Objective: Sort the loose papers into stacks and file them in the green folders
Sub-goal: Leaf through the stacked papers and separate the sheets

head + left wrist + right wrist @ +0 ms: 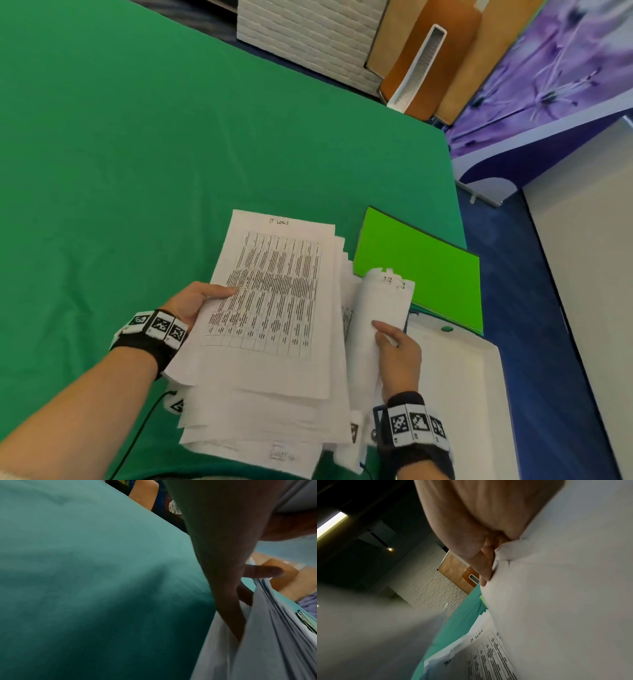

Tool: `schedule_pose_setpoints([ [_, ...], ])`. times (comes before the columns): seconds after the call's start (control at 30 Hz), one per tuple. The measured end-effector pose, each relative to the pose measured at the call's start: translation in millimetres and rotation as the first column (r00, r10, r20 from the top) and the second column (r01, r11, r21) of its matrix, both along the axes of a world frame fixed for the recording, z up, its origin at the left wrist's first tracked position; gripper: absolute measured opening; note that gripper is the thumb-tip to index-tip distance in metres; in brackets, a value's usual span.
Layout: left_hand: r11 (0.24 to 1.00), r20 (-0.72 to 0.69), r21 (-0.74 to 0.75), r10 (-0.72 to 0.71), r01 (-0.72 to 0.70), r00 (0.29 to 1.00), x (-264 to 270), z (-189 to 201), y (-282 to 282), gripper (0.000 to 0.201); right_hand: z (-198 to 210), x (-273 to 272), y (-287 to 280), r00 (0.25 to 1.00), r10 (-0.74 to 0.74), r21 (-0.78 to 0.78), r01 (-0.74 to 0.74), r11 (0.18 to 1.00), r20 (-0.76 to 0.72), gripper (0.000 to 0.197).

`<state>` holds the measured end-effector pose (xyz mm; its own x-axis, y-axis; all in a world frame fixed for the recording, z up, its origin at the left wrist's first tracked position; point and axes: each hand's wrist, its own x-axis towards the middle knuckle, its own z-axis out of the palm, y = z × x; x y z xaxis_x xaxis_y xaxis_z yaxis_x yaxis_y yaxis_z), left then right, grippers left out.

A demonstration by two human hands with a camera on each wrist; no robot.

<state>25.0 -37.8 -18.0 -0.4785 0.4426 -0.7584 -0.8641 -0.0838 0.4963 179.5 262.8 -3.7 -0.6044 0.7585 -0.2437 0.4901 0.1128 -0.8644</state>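
— What have you got in your hands?

— My left hand (191, 303) grips the left edge of the loose papers (270, 308), thumb on top of the printed table, fingers underneath. The top sheet is headed "IT LOGS" in handwriting. The stack is fanned and uneven, with lower sheets sticking out at the near end and on the right.

— And the right?

— My right hand (397, 349) pinches a curled sheet (383, 301) at the right side of the stack. It bends up and over like a roll, blank side out, with a few handwritten marks at its far edge. In the right wrist view my fingers (485, 566) press into that white paper, which puckers where they dig in.

— Where are the folders?

— The green folders (421, 263) lie closed on the green tablecloth (137, 154), to the right and a little farther off than the papers. The rolled sheet's far edge overlaps their near left corner in the head view; whether it touches them I cannot tell.

— Anything else nearby?

— A white tray (459, 377) at the near right, just beside my right hand, under the near edge of the folders. Both wrists wear black bands with printed square markers.
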Motion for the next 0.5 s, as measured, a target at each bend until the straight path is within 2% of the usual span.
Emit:
schedule_pose_setpoints([
  [0.1,0.992,-0.062,-0.081,-0.106,0.1,0.992,-1,-1,1,0.042,1,1,4,0.999,-0.02,-0.004,0.02,1.0,-0.026,0.03],
  [0.17,0.958,-0.182,-0.222,-0.225,0.183,0.957,-2,1,9,0.046,1,3,7,1.0,-0.027,0.002,0.027,1.0,-0.016,0.029],
  [0.27,0.882,-0.319,-0.436,-0.337,0.178,0.886,0,9,21,0.021,7,4,10,0.999,-0.032,0.073,0.031,0.997,0.014,0.027],
  [0.37,0.855,-0.364,-0.485,-0.386,0.181,0.848,1,12,27,0.011,22,5,11,0.996,-0.013,0.204,-0.004,0.979,0.084,0.024],
  [0.5,0.855,-0.396,-0.48,-0.411,0.197,0.821,8,18,31,0.013,26,5,10,0.994,0.006,0.281,-0.036,0.959,0.107,0.025],
])
